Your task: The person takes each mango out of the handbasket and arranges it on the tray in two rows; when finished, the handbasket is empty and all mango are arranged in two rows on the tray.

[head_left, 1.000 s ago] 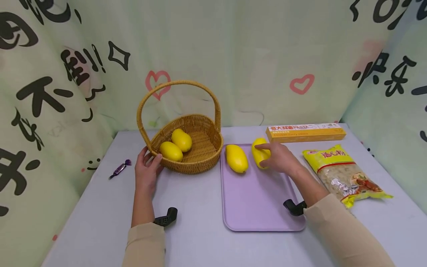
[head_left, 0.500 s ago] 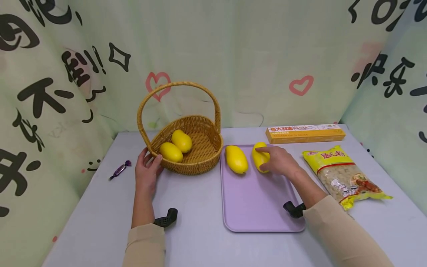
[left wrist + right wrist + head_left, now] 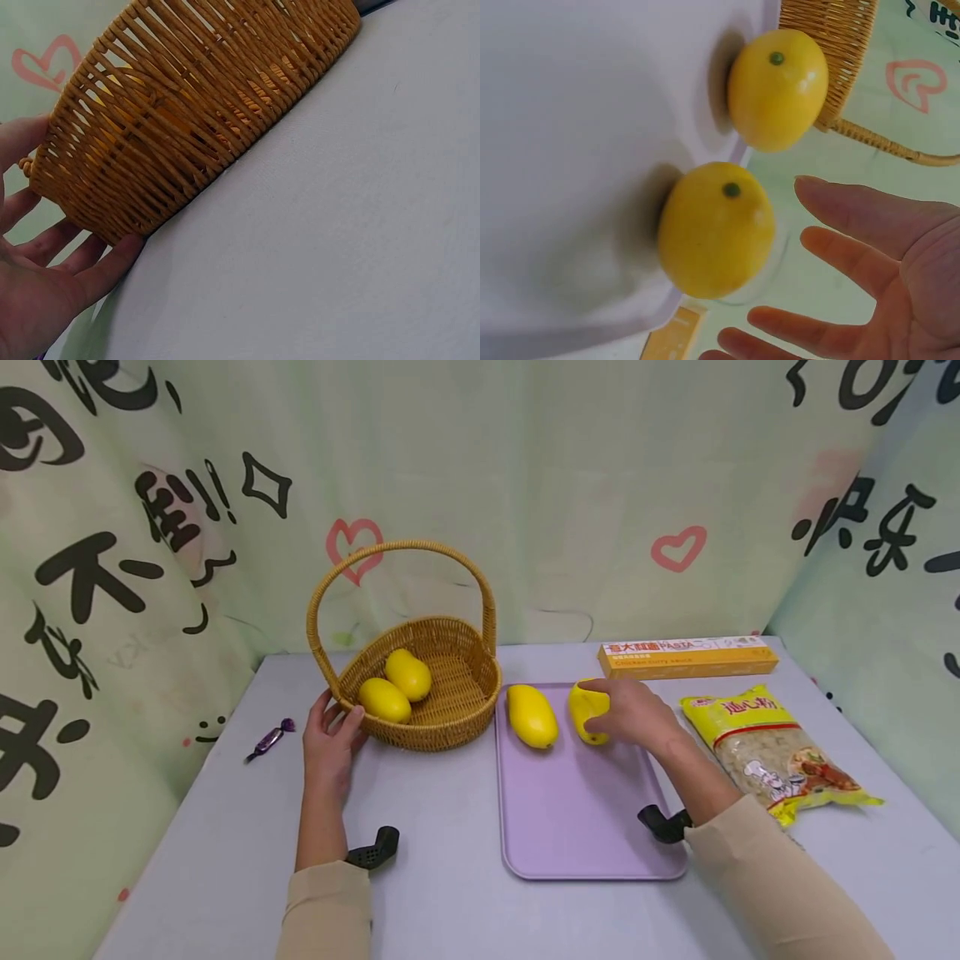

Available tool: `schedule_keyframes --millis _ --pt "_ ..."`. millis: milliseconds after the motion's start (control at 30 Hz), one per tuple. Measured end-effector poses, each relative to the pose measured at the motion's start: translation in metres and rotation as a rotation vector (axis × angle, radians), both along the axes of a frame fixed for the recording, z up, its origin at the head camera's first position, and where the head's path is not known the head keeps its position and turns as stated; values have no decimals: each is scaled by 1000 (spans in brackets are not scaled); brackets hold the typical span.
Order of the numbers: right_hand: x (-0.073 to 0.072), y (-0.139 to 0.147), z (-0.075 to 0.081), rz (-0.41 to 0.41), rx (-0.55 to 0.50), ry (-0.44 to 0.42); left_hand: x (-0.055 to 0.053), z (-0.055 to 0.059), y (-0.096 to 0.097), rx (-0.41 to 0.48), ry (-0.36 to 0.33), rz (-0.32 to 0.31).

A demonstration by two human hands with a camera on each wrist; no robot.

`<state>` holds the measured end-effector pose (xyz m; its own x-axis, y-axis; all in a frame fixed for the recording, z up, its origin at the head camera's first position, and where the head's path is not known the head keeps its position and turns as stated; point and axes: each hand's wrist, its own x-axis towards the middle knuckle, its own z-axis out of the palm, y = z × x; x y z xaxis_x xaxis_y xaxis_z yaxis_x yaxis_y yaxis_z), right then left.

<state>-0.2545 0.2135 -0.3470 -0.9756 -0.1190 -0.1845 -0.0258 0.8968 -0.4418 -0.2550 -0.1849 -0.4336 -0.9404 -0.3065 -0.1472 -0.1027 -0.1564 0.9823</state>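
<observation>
My left hand (image 3: 330,743) holds the left side of a wicker basket (image 3: 450,718) with a tall arched handle. In the left wrist view, the thumb lies at its rim and the fingers rest against the lower weave. Two yellow mangoes (image 3: 384,700) lie inside the basket. On the purple tray (image 3: 577,827) lie another mango (image 3: 532,717) and, to its right, a further mango (image 3: 587,710). Over this right-hand mango is my right hand (image 3: 637,714); the right wrist view shows its fingers spread, with a gap to the fruit (image 3: 716,229).
A flat orange pasta box (image 3: 688,660) stands behind the tray's right side. Right of the tray lies a yellow-topped bag of pasta (image 3: 780,760). A purple-wrapped candy (image 3: 270,741) lies left of the basket. Printed curtains (image 3: 585,485) enclose the table's back and sides.
The right-hand mango has shifted slightly nearer and turned a little on the tray beneath my right hand, which stays over it. My left hand and the basket have not moved.
</observation>
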Motion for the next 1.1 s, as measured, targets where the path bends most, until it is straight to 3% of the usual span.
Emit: schedule_keyframes --millis 200,533,867,1100 --pt "0 -8 14 9 -46 63 0 0 -2 14 -6 -1" --pt "-10 -38 33 57 -133 98 -1 -1 -6 50 -4 14" --pt "-19 -67 42 124 -216 46 -3 0 -2 87 -22 14" --pt "-36 -79 46 218 -376 -81 -4 -2 -4 89 -28 17"
